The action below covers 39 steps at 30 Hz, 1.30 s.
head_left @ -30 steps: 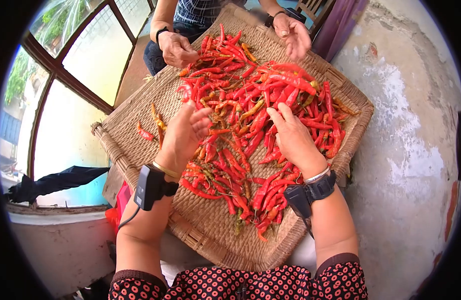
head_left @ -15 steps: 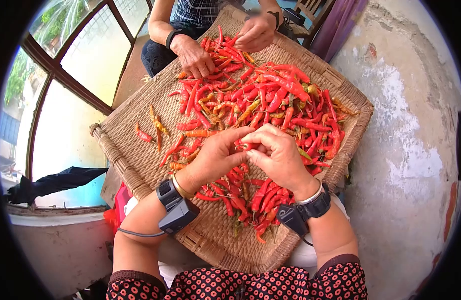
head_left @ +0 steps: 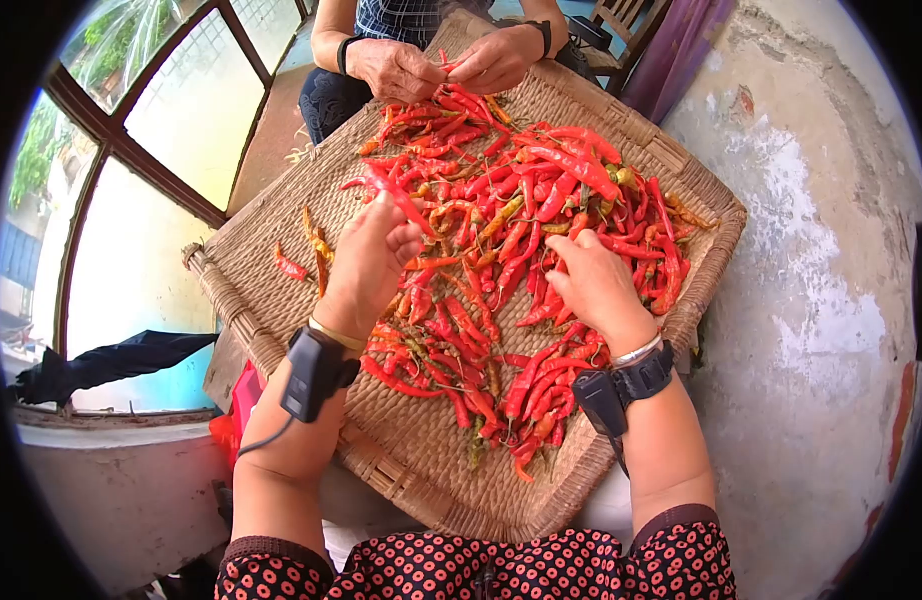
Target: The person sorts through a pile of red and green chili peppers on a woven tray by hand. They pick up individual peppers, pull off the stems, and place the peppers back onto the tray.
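A large woven tray [head_left: 271, 310] holds a wide pile of red chillies [head_left: 526, 205]. My left hand [head_left: 366, 268] is raised over the pile's left side, its fingers pinching one long red chilli [head_left: 399, 198]. My right hand [head_left: 596, 285] lies palm down on the chillies at the pile's right side, fingers spread among them. Both wrists wear black devices. Two or three chillies [head_left: 316, 248] lie apart on the bare weave to the left.
Across the tray, another person's two hands [head_left: 446, 65] meet over chillies at the far edge. A window frame [head_left: 131, 150] runs along the left, a rough plaster wall [head_left: 821, 260] on the right. A dark folded cloth [head_left: 111, 362] lies on the sill.
My hands were together over the pile's middle; now they have parted, the left lifting a chilli leftward, the right dropping onto the pile. The other person's hands drew together.
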### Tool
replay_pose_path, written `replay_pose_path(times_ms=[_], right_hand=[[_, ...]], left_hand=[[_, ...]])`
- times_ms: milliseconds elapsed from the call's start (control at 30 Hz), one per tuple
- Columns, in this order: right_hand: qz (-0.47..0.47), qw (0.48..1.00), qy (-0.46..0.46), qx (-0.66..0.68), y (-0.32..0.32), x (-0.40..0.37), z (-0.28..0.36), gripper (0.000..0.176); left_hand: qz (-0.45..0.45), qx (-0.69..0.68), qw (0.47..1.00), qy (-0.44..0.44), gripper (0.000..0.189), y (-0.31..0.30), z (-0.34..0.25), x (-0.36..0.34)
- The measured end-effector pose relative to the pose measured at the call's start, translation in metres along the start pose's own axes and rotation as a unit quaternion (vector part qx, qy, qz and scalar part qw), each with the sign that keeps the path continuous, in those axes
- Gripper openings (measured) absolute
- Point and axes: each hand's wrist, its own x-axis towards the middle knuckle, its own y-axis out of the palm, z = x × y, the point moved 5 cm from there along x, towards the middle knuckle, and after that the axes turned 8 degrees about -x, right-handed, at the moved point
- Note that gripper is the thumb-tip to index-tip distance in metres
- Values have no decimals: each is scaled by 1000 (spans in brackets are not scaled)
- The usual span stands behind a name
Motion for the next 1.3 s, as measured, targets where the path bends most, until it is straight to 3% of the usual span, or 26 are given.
replay_pose_path(times_ms=[167,300,367,433,467,500,533,567,633,667,700,767,833,900,967,1033,1067,1100,1133,1200,1300], right_hand=[[17,999,-3,38,7,4,-3,30],[-20,997,-22,74,8,6,-1,19],[-31,990,-14,137,5,6,4,17],[-39,979,-7,199,0,4,11,17],[-22,961,1,275,-2,2,15,16],[-5,937,10,350,-1,-1,19,15],[8,924,-2,383,-1,-3,27,13],[54,913,5,404,-3,-7,34,12],[110,881,-57,456,-4,-14,48,10],[100,881,-116,447,-5,-16,54,9],[101,881,-116,447,-7,-17,55,9],[192,827,-103,518,-7,-22,60,10],[200,807,-105,546,-11,-23,56,10],[198,774,-7,602,-18,-18,46,11],[101,791,63,600,-21,-12,25,17],[-44,952,23,302,-28,-6,1,20],[-89,988,10,127,-34,-9,-4,22],[-130,990,-4,-53,-40,-12,-6,24],[-92,993,34,-67,-35,-12,-16,27],[-77,992,47,-87,-34,-13,-27,27],[-49,989,65,-123,-26,-10,-40,26]], left_hand=[[-51,-60,996,-47,22,-12,8,-3],[33,22,996,-76,21,9,13,-11],[93,226,968,-64,21,20,22,-17],[108,263,957,-55,26,27,28,-23],[183,425,884,66,33,39,23,-29],[249,565,765,183,42,52,22,-38],[277,543,770,189,55,59,22,-44],[278,543,770,189,55,59,25,-44],[326,561,714,263,58,64,28,-50],[334,563,714,249,52,65,28,-52],[334,563,714,249,52,62,30,-50],[363,569,690,263,40,57,34,-49],[377,566,691,245,30,56,31,-46],[393,563,691,227,20,60,26,-46],[255,574,778,-8,12,44,24,-36],[159,489,857,-33,18,30,15,-26],[129,436,890,-27,20,25,8,-20],[98,382,919,-21,23,19,0,-13],[98,382,919,-22,23,13,-3,-6],[-5,112,992,57,37,-5,-17,6],[-60,153,985,48,50,-6,-14,2]])
